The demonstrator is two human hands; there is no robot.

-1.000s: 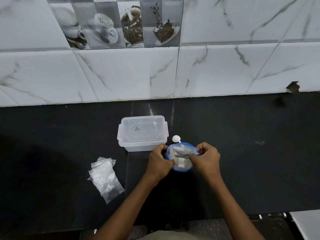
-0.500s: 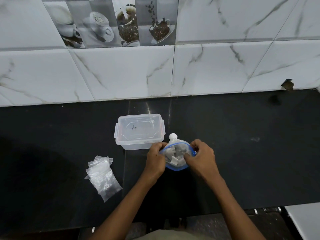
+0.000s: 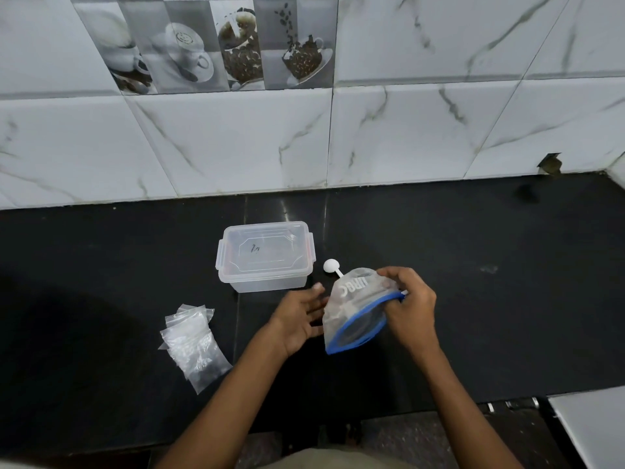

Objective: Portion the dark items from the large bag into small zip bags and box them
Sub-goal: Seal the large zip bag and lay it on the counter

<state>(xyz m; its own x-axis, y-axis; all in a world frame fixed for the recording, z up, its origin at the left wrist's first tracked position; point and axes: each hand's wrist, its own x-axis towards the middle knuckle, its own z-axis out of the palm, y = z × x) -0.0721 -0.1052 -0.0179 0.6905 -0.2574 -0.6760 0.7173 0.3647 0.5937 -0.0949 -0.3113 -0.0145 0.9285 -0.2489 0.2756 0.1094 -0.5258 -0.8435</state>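
The large clear bag [image 3: 355, 308] has a blue zip rim and dark contents, and its open mouth faces me. My right hand [image 3: 411, 306] grips the bag's right top edge at the rim. My left hand [image 3: 301, 316] is beside the bag's left side with fingers spread, holding nothing. A clear plastic box [image 3: 265, 255] with its lid on stands just behind my left hand. A pile of small zip bags [image 3: 194, 343] lies on the counter to the left. A white scoop [image 3: 333, 268] lies behind the large bag.
The black counter [image 3: 490, 299] runs wall to wall, with a marble-tiled wall [image 3: 406, 137] right behind it. The counter's front edge is near my body. A white surface [image 3: 592, 428] sits at the lower right.
My left hand has let go of the large bag and opened. The bag has tipped so its mouth faces me, held by my right hand alone.
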